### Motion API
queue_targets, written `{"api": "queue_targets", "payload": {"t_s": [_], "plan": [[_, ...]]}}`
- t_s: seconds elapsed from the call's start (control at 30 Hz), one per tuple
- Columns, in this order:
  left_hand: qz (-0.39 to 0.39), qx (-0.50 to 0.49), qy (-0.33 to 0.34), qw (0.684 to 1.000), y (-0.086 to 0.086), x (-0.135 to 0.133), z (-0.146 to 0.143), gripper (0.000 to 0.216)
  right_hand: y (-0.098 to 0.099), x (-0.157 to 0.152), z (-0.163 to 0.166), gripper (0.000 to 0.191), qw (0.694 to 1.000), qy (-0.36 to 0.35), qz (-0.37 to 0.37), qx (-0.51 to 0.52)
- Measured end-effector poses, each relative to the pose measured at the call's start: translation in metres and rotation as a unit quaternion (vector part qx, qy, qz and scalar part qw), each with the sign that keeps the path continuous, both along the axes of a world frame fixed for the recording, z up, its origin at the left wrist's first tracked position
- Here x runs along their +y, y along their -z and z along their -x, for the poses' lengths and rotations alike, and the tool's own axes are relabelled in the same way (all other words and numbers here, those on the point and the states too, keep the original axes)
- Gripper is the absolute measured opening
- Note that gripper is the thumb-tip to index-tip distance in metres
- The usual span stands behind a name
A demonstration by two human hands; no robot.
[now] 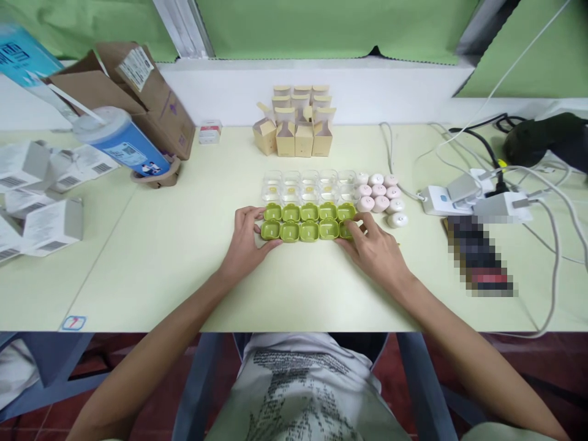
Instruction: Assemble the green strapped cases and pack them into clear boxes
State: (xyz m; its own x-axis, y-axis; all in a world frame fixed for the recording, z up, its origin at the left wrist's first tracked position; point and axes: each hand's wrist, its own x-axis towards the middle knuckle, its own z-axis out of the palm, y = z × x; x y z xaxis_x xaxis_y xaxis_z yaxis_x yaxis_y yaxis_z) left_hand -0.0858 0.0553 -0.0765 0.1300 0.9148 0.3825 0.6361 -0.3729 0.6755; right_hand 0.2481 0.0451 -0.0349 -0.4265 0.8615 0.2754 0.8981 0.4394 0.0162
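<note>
Green cups (290, 231) in two rows of five, at mid-table between the hands; rims up, cups set closely side by side; the rightmost near cup partly hidden by fingers.

Left hand (243, 241) at the left end of the block; fingers bent against its side, thumb along the near left corner, thumb and fingers apart with the end cups between them; right hand (376, 248) at the right end, fingertips on the last near cup, thumb at its near edge; contact plain at both ends, but cannot tell whether either hand clamps or only steadies.

Clear plastic containers (291, 185) in a band just behind the green block, small yellowish marks showing inside several; pink round pieces (380, 204) clustered just right of these, some white round pieces (397, 220) among and nearest the front.

Open kraft boxes (285, 142) grouped near the wall, flaps up; blue drink cup (133, 150) tilted in a brown holder (158, 179) on the left, beside a brown carton (169, 119); white boxes (52, 226) at far left; plugs, cables and a power strip (436, 201) on the right.
</note>
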Motion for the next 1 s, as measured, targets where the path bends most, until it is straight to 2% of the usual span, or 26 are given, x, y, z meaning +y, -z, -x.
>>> {"api": "queue_targets", "payload": {"t_s": [0.13, 0.2, 0.3, 0.43, 0.53, 0.6, 0.7, 0.83, 0.9, 1.0], "plan": [[0.006, -0.01, -0.004, 1.0, -0.004, -0.006, 0.0, 0.075, -0.015, -0.002, -0.001, 0.044, 0.999, 0.007, -0.051, -0.006], [0.0, -0.028, -0.014, 1.0, -0.009, 0.003, 0.004, 0.07, -0.03, 0.008, -0.006, 0.04, 0.998, 0.007, -0.065, 0.016], [0.001, -0.099, -0.042, 0.994, -0.016, 0.044, 0.014, 0.062, -0.054, 0.045, -0.017, 0.028, 0.997, -0.038, -0.026, 0.059], [0.067, -0.262, -0.064, 0.961, -0.015, 0.114, 0.016, 0.069, -0.073, 0.115, -0.022, 0.023, 0.989, -0.058, 0.044, 0.128], [0.099, -0.323, -0.04, 0.94, -0.004, 0.136, 0.007, 0.081, -0.068, 0.149, -0.013, 0.026, 0.984, -0.049, 0.086, 0.148], [0.096, -0.304, -0.015, 0.948, 0.006, 0.134, 0.003, 0.087, -0.056, 0.16, -0.006, 0.03, 0.987, -0.045, 0.085, 0.126], [0.084, -0.26, 0.024, 0.962, 0.016, 0.126, 0.004, 0.084, -0.032, 0.166, 0.002, 0.031, 0.992, -0.056, 0.057, 0.094], [0.071, -0.235, 0.062, 0.967, 0.015, 0.124, 0.006, 0.083, -0.012, 0.171, 0.003, 0.03, 0.989, -0.077, 0.064, 0.107], [0.068, -0.234, 0.077, 0.967, 0.012, 0.124, 0.004, 0.083, -0.017, 0.169, 0.004, 0.032, 0.988, -0.069, 0.083, 0.107], [0.069, -0.242, 0.084, 0.964, 0.009, 0.122, 0.001, 0.083, -0.047, 0.159, 0.005, 0.045, 0.992, -0.025, 0.075, 0.094]]}}
